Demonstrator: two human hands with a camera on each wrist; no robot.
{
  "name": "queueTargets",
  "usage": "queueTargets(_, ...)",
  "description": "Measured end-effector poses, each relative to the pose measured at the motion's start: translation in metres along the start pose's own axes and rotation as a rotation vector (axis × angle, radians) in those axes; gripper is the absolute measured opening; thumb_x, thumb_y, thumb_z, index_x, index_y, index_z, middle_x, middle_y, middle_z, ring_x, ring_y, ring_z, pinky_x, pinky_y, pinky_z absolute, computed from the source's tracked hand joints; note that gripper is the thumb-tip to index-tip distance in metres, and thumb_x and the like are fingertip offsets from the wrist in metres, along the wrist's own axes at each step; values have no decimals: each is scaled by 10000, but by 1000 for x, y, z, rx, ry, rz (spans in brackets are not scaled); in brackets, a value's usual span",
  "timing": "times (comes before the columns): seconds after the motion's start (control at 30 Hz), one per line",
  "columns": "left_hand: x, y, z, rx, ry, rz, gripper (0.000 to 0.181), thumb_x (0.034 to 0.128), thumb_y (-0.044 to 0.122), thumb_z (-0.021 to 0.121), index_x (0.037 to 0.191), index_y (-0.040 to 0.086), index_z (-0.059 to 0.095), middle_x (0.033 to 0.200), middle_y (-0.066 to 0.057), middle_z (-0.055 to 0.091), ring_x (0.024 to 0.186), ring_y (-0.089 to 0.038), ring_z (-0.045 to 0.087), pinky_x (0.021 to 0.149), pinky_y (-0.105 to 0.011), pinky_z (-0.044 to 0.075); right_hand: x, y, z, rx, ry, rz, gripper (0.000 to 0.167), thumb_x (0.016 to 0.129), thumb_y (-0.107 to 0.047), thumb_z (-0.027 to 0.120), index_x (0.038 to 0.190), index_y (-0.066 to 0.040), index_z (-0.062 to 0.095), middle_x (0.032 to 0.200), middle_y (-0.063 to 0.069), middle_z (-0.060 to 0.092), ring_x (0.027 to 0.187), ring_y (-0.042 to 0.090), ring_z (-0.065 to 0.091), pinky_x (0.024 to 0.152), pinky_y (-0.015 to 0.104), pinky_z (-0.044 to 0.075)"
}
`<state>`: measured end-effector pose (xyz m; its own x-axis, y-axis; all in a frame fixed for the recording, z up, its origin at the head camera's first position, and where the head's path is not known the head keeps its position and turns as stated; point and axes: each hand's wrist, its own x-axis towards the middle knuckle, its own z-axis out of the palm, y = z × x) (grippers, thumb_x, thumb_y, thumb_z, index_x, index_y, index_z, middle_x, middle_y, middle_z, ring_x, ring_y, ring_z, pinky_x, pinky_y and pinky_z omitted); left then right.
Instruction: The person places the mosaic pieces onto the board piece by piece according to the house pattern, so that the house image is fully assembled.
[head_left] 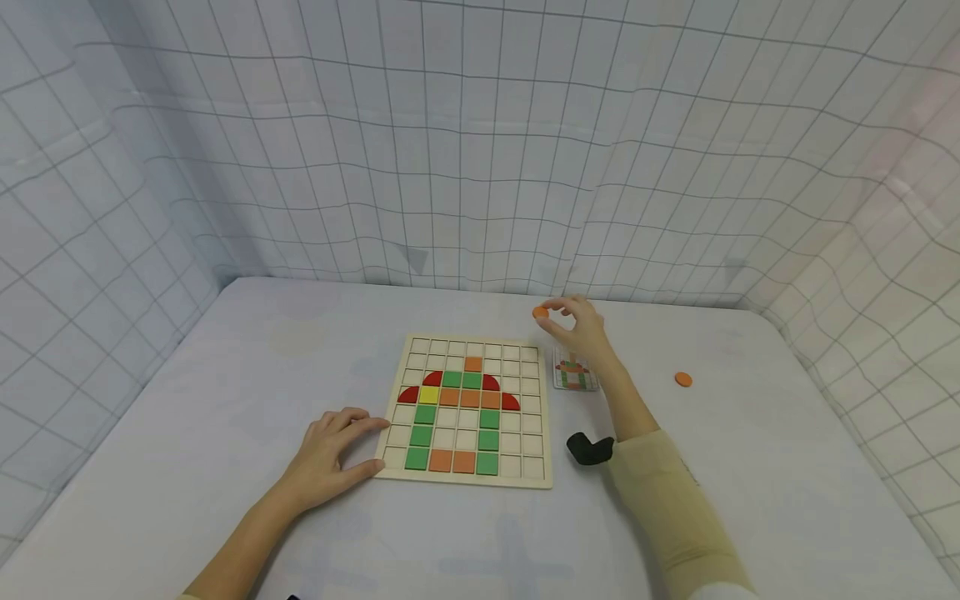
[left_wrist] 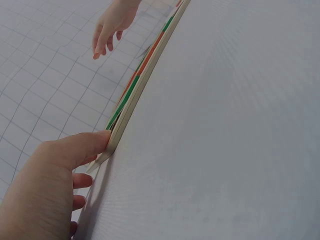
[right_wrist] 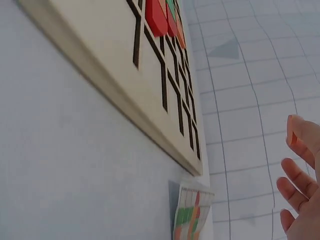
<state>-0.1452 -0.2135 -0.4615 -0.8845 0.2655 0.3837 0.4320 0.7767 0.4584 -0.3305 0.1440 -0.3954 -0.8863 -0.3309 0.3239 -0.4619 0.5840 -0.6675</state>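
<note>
A wooden grid board [head_left: 529,425] lies on the table, with green, orange, red and yellow tiles forming a pattern. My left hand [head_left: 327,458] touches its left edge with thumb and forefinger, spread apart. In the left wrist view the thumb [left_wrist: 95,145] rests by the board's corner. Beyond the board's far right corner, my right hand [head_left: 581,329] pinches a round orange disc [head_left: 540,312] between thumb and forefinger, above the table. Below that hand lies a small pattern card [head_left: 575,379], partly covered by the wrist. The right wrist view shows the disc [right_wrist: 292,135] edge-on.
Another orange disc [head_left: 683,379] lies on the table to the right. A black bent object [head_left: 589,449] sits beside the right forearm; its kind is unclear. Grid-patterned cloth [head_left: 480,167] hangs behind the table and along both sides.
</note>
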Motion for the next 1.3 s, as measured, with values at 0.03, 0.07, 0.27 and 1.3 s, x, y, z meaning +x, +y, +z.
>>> queueTargets(0.03, 0, 0, 0, 1, 0, 1, 441, 724, 337, 724, 1131, 209, 611, 1076, 7, 523, 935, -174, 426, 760, -401, 294, 1, -3, 4, 4, -5, -17, 331, 871, -239, 625, 1146, -59, 590, 1147, 142, 530, 1043, 320, 459, 902, 546, 253)
queueTargets(0.07, 0, 0, 0, 4, 0, 2, 440, 725, 339, 723, 1131, 211, 610, 1075, 9, 523, 932, -171, 425, 759, -401, 294, 2, -5, 8, 9, -13, -27, 330, 871, -238, 625, 1147, -60, 589, 1144, 135, 531, 1044, 317, 461, 903, 543, 256)
queueTargets(0.27, 0, 0, 1, 2, -2, 1, 439, 725, 336, 724, 1131, 214, 609, 1075, 10, 521, 929, -170, 423, 762, -402, 294, 7, -18, 31, 12, -87, -68, 315, 862, -260, 636, 1113, -72, 603, 1113, 114, 544, 1033, 295, 474, 903, 522, 257)
queueTargets(1.3, 2, 1, 0, 5, -4, 5, 435, 727, 324, 724, 1127, 198, 608, 1073, -10, 524, 945, -200, 431, 750, -403, 293, 17, -20, 84, -136, -317, -107, 278, 873, -306, 615, 1107, -158, 636, 1092, 59, 516, 1013, 248, 458, 866, 468, 261)
